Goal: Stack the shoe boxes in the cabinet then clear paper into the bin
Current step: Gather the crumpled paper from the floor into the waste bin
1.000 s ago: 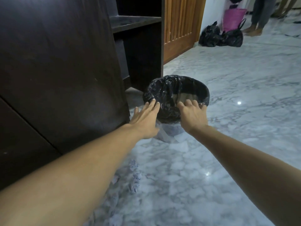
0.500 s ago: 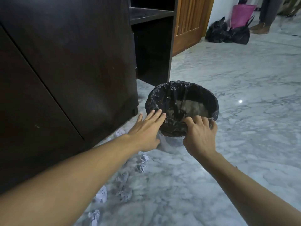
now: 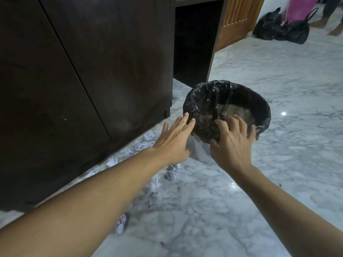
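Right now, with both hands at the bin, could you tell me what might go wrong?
The bin is held only at its near rim, by the left hand and right hand, so it may tip. The loose black liner could slip off. Crumpled paper lies underfoot.
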`<state>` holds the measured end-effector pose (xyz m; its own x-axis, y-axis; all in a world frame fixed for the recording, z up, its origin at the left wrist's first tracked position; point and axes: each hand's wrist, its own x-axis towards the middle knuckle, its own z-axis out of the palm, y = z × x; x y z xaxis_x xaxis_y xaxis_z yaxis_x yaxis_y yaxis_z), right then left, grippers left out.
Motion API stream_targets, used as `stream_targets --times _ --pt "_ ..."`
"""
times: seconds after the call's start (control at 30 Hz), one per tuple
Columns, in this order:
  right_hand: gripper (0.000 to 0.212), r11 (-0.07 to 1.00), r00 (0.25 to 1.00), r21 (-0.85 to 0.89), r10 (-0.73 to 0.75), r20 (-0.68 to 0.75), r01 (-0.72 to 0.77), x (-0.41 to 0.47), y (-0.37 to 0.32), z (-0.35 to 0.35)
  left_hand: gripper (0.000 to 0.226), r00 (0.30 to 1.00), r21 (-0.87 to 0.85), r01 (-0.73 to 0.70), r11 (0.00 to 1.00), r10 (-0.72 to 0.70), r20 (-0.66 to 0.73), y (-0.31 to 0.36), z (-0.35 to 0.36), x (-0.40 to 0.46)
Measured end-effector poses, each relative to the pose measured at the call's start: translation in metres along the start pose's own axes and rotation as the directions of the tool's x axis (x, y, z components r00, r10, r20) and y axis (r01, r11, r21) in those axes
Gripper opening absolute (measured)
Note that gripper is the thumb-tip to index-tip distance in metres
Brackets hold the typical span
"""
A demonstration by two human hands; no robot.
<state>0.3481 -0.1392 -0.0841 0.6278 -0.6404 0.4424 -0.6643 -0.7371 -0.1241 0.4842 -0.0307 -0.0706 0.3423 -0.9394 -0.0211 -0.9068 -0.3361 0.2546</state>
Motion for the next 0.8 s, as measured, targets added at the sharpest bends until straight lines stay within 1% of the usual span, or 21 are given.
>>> stream_targets --times 0.07,0.13,0.17,0.2,0.27,0.33,0.4,0.47,0.57,0.63,0.73,0.8 --pt "0.050 0.993 0.990 0.059 -0.092 -0.110 0.099 -0.003 -0.012 0.000 0.093 0.999 -0.020 0.044 0.999 -0.044 -0.002 -0.014 0.001 -0.011" --pt "0.042 0.962 0.952 0.121 -0.217 -0.214 0.247 -0.009 -0.027 0.003 0.091 0.996 -0.024 0.094 0.995 -0.094 -0.009 -0.031 0.004 -0.027" --pt "0.038 0.935 0.933 0.159 -0.278 -0.227 0.317 -0.013 -0.035 0.005 0.090 0.992 -0.025 0.126 0.992 -0.126 -0.008 -0.041 0.007 -0.036" --pt "0.037 0.906 0.921 0.204 -0.331 -0.204 0.371 -0.018 -0.043 0.009 0.090 0.987 -0.034 0.163 0.986 -0.163 -0.001 -0.051 0.012 -0.046" --pt "0.038 0.862 0.914 0.309 -0.400 -0.073 0.402 -0.029 -0.054 0.022 0.090 0.970 -0.073 0.244 0.967 -0.243 0.010 -0.072 0.023 -0.069" --pt "0.045 0.851 0.891 0.392 -0.431 0.140 0.350 -0.039 -0.062 0.040 0.091 0.948 -0.118 0.315 0.942 -0.318 -0.003 -0.091 0.039 -0.095" --pt "0.058 0.856 0.820 0.436 -0.448 0.357 0.278 -0.049 -0.067 0.057 0.093 0.921 -0.152 0.381 0.912 -0.389 -0.025 -0.104 0.059 -0.123" --pt "0.072 0.863 0.733 0.457 -0.453 0.508 0.217 -0.058 -0.070 0.070 0.098 0.882 -0.160 0.460 0.873 -0.471 -0.036 -0.110 0.081 -0.153" --pt "0.094 0.872 0.629 0.435 -0.471 0.619 0.225 -0.074 -0.076 0.084 0.114 0.823 -0.101 0.557 0.825 -0.564 -0.064 -0.116 0.115 -0.195" --pt "0.107 0.876 0.568 0.423 -0.475 0.672 0.233 -0.085 -0.080 0.093 0.126 0.772 -0.088 0.630 0.772 -0.635 -0.037 -0.119 0.134 -0.219" --pt "0.122 0.879 0.514 0.418 -0.474 0.715 0.229 -0.100 -0.089 0.105 0.135 0.679 -0.139 0.727 0.672 -0.734 0.006 -0.119 0.152 -0.246" --pt "0.127 0.880 0.491 0.412 -0.474 0.731 0.236 -0.109 -0.095 0.111 0.141 0.624 -0.139 0.778 0.613 -0.780 0.046 -0.117 0.160 -0.258"
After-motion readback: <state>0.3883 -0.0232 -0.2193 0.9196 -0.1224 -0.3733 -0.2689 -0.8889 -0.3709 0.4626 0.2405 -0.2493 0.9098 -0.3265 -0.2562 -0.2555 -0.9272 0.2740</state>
